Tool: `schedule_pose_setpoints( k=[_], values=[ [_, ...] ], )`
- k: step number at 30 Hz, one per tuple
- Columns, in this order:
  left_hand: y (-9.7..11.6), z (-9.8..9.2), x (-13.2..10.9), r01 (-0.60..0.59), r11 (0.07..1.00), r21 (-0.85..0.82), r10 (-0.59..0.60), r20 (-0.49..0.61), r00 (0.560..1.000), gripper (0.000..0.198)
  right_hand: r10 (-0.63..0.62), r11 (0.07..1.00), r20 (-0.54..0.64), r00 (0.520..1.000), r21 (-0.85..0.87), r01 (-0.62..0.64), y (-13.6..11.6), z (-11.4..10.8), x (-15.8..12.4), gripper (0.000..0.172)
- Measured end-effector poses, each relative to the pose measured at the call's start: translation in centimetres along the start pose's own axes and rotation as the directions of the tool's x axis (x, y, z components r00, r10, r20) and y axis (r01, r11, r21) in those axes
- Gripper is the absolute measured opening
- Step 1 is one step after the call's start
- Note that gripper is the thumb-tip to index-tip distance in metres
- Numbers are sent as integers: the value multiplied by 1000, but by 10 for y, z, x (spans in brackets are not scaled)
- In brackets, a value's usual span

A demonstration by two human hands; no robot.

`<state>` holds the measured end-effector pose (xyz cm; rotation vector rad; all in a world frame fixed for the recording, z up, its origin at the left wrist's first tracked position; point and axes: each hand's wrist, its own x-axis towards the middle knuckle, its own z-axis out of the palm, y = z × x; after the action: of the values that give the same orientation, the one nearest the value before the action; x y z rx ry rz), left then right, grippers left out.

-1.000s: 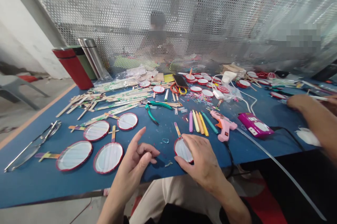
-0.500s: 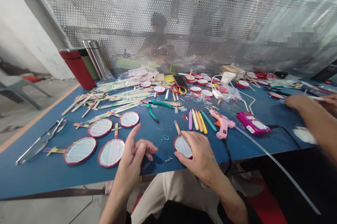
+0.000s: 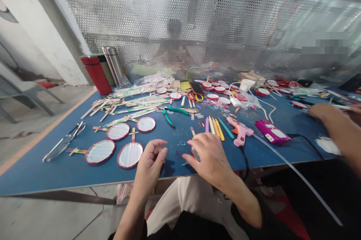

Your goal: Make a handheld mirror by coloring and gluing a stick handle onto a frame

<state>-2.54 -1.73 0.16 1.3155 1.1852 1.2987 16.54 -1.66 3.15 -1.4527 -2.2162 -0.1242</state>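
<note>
My right hand (image 3: 211, 157) reaches over a small red-rimmed round disc (image 3: 195, 153) with a coloured stick handle (image 3: 193, 131), which lies on the blue table. The palm hides most of the disc. The thumb and fingers are spread, the thumb stretching left past the rim. My left hand (image 3: 152, 161) hovers near the table's front edge with fingers loosely curled and the thumb apart; nothing shows in it. Between the hands lie a small pale blue band (image 3: 182, 143) and a purple band (image 3: 178, 153).
Larger red-rimmed discs with stick handles (image 3: 129, 155) and glasses (image 3: 63, 142) lie left. Teal pliers (image 3: 169, 117), wooden sticks (image 3: 138, 103) and markers (image 3: 216, 127) are farther back. A pink glue gun (image 3: 239, 132) and purple power box (image 3: 272, 132) stand right, near another person's arm (image 3: 332, 123).
My right hand has slid left over the disc, covering more of it. My left index finger, raised before, has curled down. The view has shifted slightly left.
</note>
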Motion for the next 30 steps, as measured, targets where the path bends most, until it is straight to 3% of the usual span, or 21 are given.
schedule_pose_setpoints(
  k=[4,10,15,20,23,26,30],
  values=[
    [0,0,0,-9,1000,26,9,12,1000,23,-29,973,251,968,-217,85,-17,-1,27,35],
    [0,1,-1,-13,1000,-5,13,43,999,21,-77,969,366,928,-190,156,-21,8,38,10],
    [1,0,-3,-15,999,30,13,58,998,21,-14,983,308,951,-170,69,-17,15,40,13],
    [5,1,-4,-11,1000,23,10,65,998,22,109,991,213,971,-96,-90,-3,-1,42,14],
    [7,0,-4,-14,1000,19,12,63,998,22,162,984,150,975,54,-172,4,-19,22,13],
    [5,0,-4,-32,999,40,29,75,997,21,267,907,63,962,321,-273,9,-33,-11,13],
    [0,0,-2,-62,995,79,54,97,994,20,272,913,-17,962,320,-253,8,-37,-33,15]
  ],
)
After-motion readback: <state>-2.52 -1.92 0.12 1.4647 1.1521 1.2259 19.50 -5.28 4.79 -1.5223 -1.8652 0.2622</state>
